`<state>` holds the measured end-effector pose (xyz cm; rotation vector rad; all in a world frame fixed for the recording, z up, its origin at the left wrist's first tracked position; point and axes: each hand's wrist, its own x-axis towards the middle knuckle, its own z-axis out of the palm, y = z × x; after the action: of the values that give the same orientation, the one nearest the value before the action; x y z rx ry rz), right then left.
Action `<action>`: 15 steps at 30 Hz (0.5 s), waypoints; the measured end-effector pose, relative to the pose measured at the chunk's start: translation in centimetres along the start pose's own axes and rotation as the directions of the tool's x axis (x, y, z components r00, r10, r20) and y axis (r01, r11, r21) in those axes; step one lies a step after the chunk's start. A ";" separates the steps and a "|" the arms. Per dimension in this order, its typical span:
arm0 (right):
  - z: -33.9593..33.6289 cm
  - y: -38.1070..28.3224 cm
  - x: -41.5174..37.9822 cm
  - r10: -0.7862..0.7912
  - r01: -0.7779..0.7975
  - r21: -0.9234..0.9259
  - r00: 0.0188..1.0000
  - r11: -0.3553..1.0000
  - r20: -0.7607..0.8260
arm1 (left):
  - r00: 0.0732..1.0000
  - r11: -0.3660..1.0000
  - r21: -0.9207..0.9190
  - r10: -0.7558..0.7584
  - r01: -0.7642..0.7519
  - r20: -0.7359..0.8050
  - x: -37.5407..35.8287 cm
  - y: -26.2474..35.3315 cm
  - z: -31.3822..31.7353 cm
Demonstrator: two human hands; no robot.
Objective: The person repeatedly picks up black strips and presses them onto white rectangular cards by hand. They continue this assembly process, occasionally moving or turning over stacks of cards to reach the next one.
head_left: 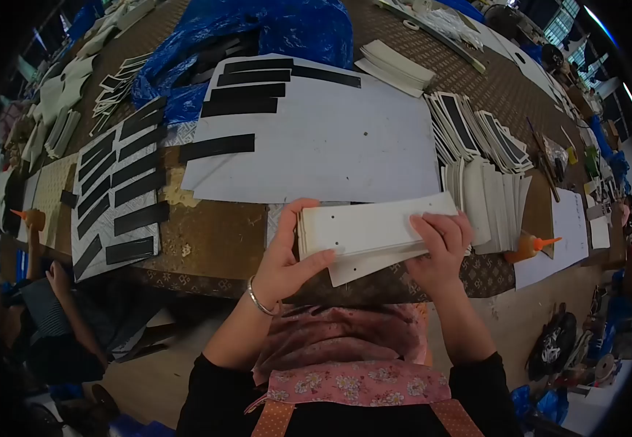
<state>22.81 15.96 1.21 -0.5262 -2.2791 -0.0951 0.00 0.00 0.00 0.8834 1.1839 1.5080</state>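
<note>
Both hands grip a stack of white rectangular pieces [374, 224] with small dark holes, held over the front edge of the table. My left hand [290, 251] wraps round the stack's left end, thumb on top. At the right end, my right hand [441, 247] closes on it with the fingers curled over the top face. One lower piece sticks out askew toward me. Beyond the stack lies a large white sheet [316, 142] with several black strips [243, 105] along its left and upper part. Just right of my right hand stand piles of white pieces [485, 200].
An orange-tipped glue bottle [526, 247] lies at the right on white paper [560, 226]. More black strips [137, 191] rest on a patterned sheet at left. Blue plastic [301, 33] sits at the back. A co-worker's arm [68, 298] holds another glue bottle [33, 218] at far left.
</note>
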 end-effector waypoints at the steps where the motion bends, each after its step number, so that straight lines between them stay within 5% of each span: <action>1: -0.8 -0.6 1.5 -0.017 0.016 -0.020 0.999 1.000 -0.032 | 0.993 0.994 -0.002 0.111 -0.111 -0.043 -0.2 1.2 0.2; 2: -1.1 -1.2 2.2 -0.036 0.033 -0.042 0.997 0.999 -0.065 | 0.971 0.975 0.001 0.222 -0.223 -0.085 -0.3 2.5 0.5; 6: 1.5 -2.2 0.7 -0.040 0.025 -0.083 0.982 0.996 -0.183 | 0.962 0.963 -0.047 0.263 -0.267 -0.069 0.2 2.9 0.0; 7: 2.7 -2.7 -0.8 0.071 -0.071 -0.024 0.997 0.997 -0.030 | 0.963 0.963 -0.049 0.262 -0.265 -0.063 0.6 1.3 -1.3; 8: 3.4 -3.1 -2.3 0.172 -0.176 0.021 0.977 0.984 0.129 | 0.981 0.960 0.208 0.195 -0.190 -0.005 1.1 -1.6 -3.0; 9: 3.5 -3.5 -3.5 0.234 -0.267 0.012 0.862 0.963 0.450 | 0.993 0.882 0.456 0.116 -0.119 0.034 1.5 -3.6 -4.4; 12: 2.8 -3.6 -4.0 0.204 -0.276 0.065 0.831 0.959 0.518 | 0.961 0.711 0.651 0.250 -0.266 0.119 1.0 -5.6 -5.6; 15: 3.8 -0.9 -3.4 0.244 -0.320 0.181 0.905 0.930 0.350 | 0.985 0.795 0.588 0.173 -0.148 0.015 0.4 -6.1 -4.9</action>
<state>21.92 14.84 -3.78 -0.7884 -2.4533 0.4322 -3.12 -0.55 -7.19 1.4017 1.6864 1.2983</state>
